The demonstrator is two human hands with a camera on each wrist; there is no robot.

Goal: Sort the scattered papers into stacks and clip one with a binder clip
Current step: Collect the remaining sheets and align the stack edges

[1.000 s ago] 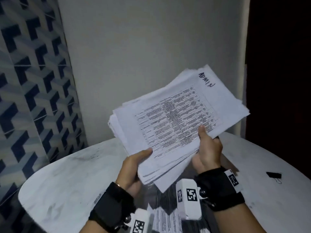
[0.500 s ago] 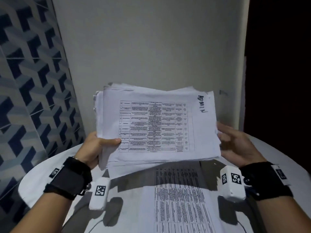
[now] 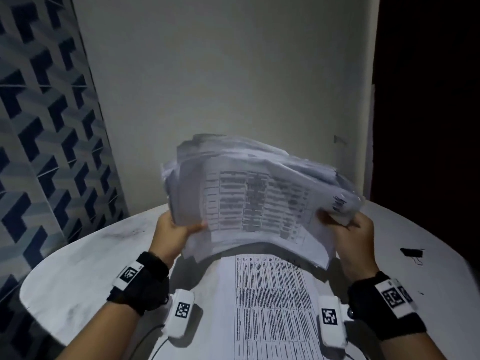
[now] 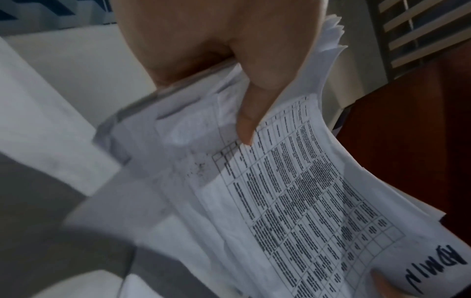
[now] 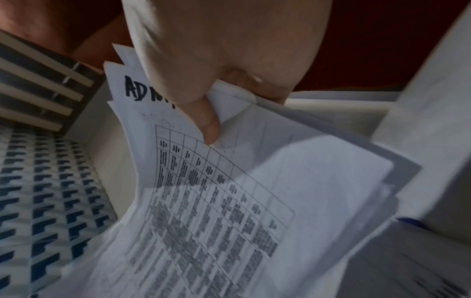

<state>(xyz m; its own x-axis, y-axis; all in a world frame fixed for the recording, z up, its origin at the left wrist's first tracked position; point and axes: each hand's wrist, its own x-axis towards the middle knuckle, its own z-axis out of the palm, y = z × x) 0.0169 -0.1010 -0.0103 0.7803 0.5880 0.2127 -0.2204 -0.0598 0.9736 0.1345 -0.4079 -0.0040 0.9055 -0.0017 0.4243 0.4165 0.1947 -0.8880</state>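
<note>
I hold a thick, uneven stack of printed papers [image 3: 257,201] in the air above the round white table [image 3: 85,266]. Its top sheet carries a table of text and the handwritten word ADMIN [image 4: 438,268]. My left hand [image 3: 176,229] grips the stack's left edge, thumb on top [image 4: 248,123]. My right hand [image 3: 350,229] grips the right edge, thumb pressing beside the ADMIN mark [image 5: 209,123]. The stack [image 5: 229,201] sags and is blurred. Another printed sheet [image 3: 272,305] lies flat on the table under it. A black binder clip [image 3: 411,253] lies on the table to the right.
A plain pale wall [image 3: 220,74] stands just behind the table. Blue patterned tiles [image 3: 44,152] cover the wall on the left. A dark doorway [image 3: 428,100] is on the right. The table's edge curves round at the left front.
The stack swung from a tilt to level a second ago. It has since dropped lower, bending and blurring, with both hands holding its side edges.
</note>
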